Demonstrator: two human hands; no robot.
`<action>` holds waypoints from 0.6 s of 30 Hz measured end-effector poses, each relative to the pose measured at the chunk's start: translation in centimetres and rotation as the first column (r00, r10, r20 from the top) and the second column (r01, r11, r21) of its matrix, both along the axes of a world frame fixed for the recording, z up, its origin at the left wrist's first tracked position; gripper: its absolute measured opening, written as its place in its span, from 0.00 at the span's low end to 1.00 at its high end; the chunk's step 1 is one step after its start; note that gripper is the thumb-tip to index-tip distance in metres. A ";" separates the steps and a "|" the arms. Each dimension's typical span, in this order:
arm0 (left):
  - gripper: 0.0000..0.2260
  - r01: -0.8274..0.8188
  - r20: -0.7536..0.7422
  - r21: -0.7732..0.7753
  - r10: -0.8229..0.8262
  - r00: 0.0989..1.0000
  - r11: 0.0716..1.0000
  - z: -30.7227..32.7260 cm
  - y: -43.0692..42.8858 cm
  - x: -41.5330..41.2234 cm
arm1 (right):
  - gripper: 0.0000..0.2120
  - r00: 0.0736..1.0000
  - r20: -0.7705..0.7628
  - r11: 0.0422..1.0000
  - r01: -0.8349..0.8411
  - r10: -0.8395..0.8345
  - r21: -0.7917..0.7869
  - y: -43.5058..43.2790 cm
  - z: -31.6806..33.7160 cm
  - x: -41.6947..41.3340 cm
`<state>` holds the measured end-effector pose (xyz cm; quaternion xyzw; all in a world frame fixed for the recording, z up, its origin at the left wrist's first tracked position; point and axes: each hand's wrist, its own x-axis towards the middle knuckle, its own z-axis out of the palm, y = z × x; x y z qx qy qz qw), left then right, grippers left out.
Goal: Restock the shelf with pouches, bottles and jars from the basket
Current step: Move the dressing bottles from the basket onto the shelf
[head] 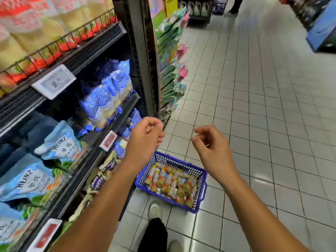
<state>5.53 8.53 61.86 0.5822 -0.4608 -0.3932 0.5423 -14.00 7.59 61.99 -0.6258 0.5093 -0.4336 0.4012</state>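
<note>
A blue plastic basket [201, 172] stands on the tiled floor by the shelf's foot, filled with several small bottles [171, 182] lying on their sides. My left hand [145, 137] and my right hand [212, 146] hang in the air above the basket, both empty with fingers loosely curled. The dark shelf unit [85, 57] fills the left side. It holds light blue Heinz pouches [60, 142] on the middle level, blue net-patterned packs [109, 91] further along, and yellow bottles with red labels [36, 33] on top.
White price tags [53, 83] hang from the shelf edges. Hanging packets [171, 57] cover the shelf end beyond. My shoe [154, 210] stands just left of the basket. The tiled aisle [263, 106] stretches right, with a blue display [323, 31] at the far right.
</note>
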 end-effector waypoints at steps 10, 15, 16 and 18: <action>0.04 0.047 0.008 0.288 -0.051 0.999 0.956 -9.7 -9.5 3.3 | 0.08 0.992 -0.056 0.959 0.122 -0.111 0.257 -7.2 -7.9 1.0; 0.07 0.086 0.002 0.433 -0.097 0.995 0.897 -16.0 -13.4 4.5 | 0.04 0.980 -0.104 0.892 0.199 -0.172 0.406 -10.0 -13.6 1.1; 0.06 0.085 0.007 0.460 -0.100 0.995 0.884 -17.4 -14.0 4.5 | 0.04 0.978 -0.110 0.874 0.209 -0.179 0.439 -10.3 -15.0 0.9; 0.04 0.085 0.023 0.513 -0.113 0.993 0.854 -20.3 -15.1 4.3 | 0.05 0.973 -0.138 0.840 0.231 -0.187 0.491 -10.9 -17.7 0.7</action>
